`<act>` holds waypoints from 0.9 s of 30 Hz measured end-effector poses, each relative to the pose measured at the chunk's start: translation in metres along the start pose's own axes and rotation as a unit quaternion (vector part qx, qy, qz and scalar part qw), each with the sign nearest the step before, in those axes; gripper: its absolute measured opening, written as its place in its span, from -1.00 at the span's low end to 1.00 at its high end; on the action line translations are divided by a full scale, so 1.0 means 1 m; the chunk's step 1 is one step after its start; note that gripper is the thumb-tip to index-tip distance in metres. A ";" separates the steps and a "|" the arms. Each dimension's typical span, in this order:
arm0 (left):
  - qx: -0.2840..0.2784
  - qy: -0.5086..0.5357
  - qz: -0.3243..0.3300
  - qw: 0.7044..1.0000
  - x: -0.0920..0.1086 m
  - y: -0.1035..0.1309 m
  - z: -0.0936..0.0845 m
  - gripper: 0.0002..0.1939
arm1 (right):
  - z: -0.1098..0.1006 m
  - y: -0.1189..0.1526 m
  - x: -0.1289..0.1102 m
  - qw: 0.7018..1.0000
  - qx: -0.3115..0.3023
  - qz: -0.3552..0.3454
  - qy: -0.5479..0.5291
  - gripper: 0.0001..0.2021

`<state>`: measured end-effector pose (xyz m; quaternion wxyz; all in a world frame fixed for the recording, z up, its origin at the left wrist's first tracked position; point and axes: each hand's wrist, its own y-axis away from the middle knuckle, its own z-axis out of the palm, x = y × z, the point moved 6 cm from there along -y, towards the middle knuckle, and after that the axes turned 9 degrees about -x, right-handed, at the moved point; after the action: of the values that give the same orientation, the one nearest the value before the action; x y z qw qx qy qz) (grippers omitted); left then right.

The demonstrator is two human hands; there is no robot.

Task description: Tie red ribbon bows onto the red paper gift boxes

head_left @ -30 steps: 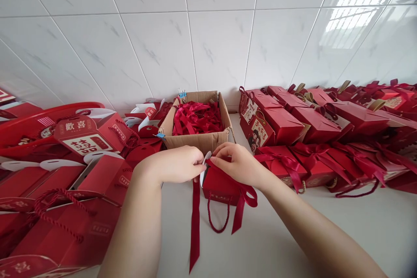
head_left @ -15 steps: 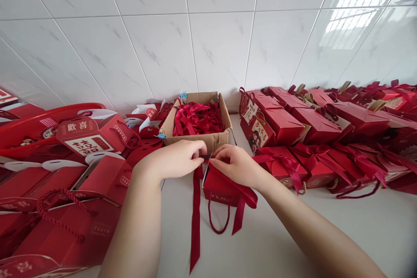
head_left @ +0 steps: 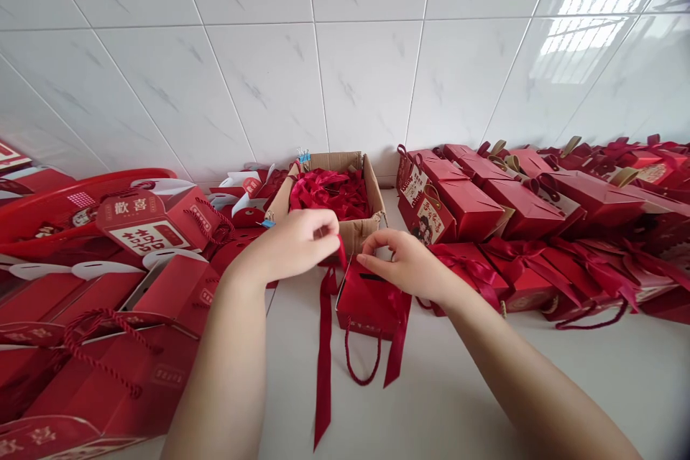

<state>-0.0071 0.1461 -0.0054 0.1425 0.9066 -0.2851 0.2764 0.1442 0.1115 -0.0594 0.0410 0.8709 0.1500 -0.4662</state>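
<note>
A small red box (head_left: 359,302) lies on the pale table in front of me, a twisted rope handle (head_left: 362,366) hanging toward me. Dark red ribbon (head_left: 323,366) trails down at its left, and another ribbon end (head_left: 397,345) drapes over its right side. My left hand (head_left: 310,244), just beyond the box's left edge, pinches a piece of red ribbon between thumb and finger. My right hand (head_left: 393,259) is curled over the box's far right part with thumb and fingertip close together; whatever is between them is too small to make out.
A cardboard box (head_left: 350,231) of red ribbons stands behind the hands, against the tiled wall. Red gift boxes (head_left: 123,366) and a red basket (head_left: 32,223) fill the left. Rows of red boxes (head_left: 468,205), some with bows, line the right.
My hands have moved apart slightly. The left has risen with ribbon in its fingers, and the right has shifted a little right, uncovering a dark slot on the box's top.
</note>
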 end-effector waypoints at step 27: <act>0.207 0.549 0.152 0.795 0.007 0.034 -0.047 -0.90 | -0.025 0.019 0.020 0.953 -0.196 0.069 0.221 -0.87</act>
<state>-0.0423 0.1357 0.0400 0.0397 0.5551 -0.2293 0.7985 0.1808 0.1032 -0.0631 0.2084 0.9353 0.1836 -0.2194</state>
